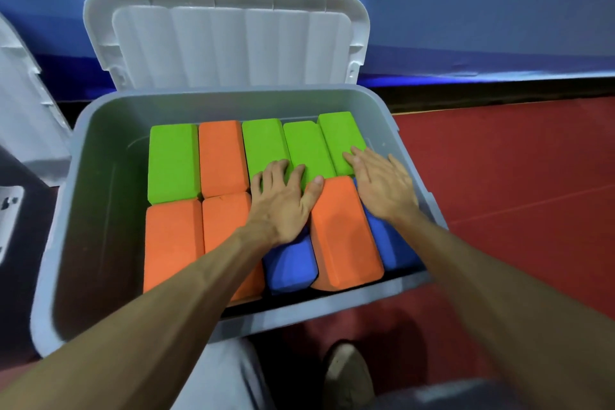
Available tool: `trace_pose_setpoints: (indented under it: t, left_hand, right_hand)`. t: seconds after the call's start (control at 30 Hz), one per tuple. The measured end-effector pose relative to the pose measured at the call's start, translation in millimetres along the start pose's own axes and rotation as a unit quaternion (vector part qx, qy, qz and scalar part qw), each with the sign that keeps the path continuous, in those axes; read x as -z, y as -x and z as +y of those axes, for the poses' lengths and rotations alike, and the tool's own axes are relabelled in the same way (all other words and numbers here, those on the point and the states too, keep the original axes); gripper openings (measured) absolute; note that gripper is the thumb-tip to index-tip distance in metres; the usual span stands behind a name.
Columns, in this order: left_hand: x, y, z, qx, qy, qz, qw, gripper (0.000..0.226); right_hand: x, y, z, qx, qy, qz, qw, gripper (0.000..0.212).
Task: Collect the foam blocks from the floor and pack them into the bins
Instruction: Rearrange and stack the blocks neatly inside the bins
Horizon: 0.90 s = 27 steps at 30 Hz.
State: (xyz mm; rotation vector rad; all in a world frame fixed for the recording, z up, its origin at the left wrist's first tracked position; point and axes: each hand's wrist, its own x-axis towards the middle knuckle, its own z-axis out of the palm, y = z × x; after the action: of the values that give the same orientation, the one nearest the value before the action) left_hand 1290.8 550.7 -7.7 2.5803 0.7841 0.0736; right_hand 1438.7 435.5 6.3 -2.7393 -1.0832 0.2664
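A grey plastic bin (100, 176) stands open on the floor, packed with several foam blocks in two rows. The back row holds green blocks (173, 163) and one orange block (222, 156). In the front row lie orange blocks (173, 243), a tilted orange block (344, 233) and two blue blocks (291, 266). My left hand (281, 203) lies flat with fingers spread over the green blocks and the tilted orange one. My right hand (382, 183) rests flat on the rightmost green block (339, 136) and hides part of the right blue block (391, 243). Neither hand grips anything.
The bin's white lid (233, 36) stands open behind it against a blue wall. A second lid and bin (20, 110) show at the left edge. Red floor mat (515, 176) stretches to the right. My shoe (347, 376) is below the bin.
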Motion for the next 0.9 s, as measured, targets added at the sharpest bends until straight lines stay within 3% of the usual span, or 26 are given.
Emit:
trace_pose_setpoints:
  t: [0.07,0.17,0.27,0.37,0.43,0.53,0.63,0.7,0.9]
  left_hand:
    - [0,1,1,0.012,-0.006,-0.013,1.000,0.082]
    - [4,0,3,0.027,0.033,-0.059,0.997,0.067]
    - [22,5,-12,0.010,0.117,-0.115,0.986,0.059]
    - [44,18,-50,0.000,0.064,-0.033,0.997,0.045]
    - [54,28,-77,0.017,-0.016,0.008,1.000,0.049]
    - [55,41,-100,0.065,-0.059,-0.009,0.996,0.056]
    - [45,47,-103,0.078,-0.101,-0.023,0.991,0.062]
    - [39,49,-104,0.068,-0.139,-0.003,0.988,0.077]
    - [32,47,-103,0.064,-0.149,0.016,0.987,0.079]
  right_hand:
    - [-3,3,5,0.027,0.031,0.011,0.999,0.073]
    - [0,-8,4,0.032,0.009,0.036,0.999,0.042]
    - [7,-8,1,0.032,-0.008,0.003,0.999,0.039]
    - [20,-11,-8,0.018,0.032,-0.080,0.996,0.044]
    - [30,-10,-26,0.007,0.016,-0.069,0.997,0.045]
    - [34,-4,-61,0.047,-0.055,-0.064,0.995,0.046]
    - [24,1,-84,0.099,0.018,-0.164,0.981,0.058]
    - [18,-5,-87,0.091,0.080,-0.202,0.972,0.063]
    - [-1,-34,-84,0.088,0.115,-0.171,0.975,0.062]
